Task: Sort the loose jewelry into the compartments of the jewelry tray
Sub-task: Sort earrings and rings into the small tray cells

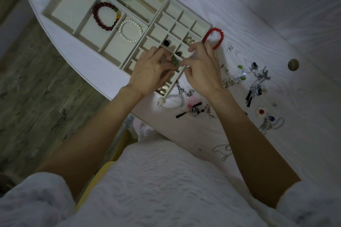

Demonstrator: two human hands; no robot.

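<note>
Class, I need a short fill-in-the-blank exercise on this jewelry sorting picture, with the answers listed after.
1. The dark red bead bracelet lies in a tray compartment beside the ____ pearl bracelet.
2. Both hands hold a small ____ piece over the grid tray.
3. The bright red bracelet lies on the ____.

Answers: white; green; table
</note>
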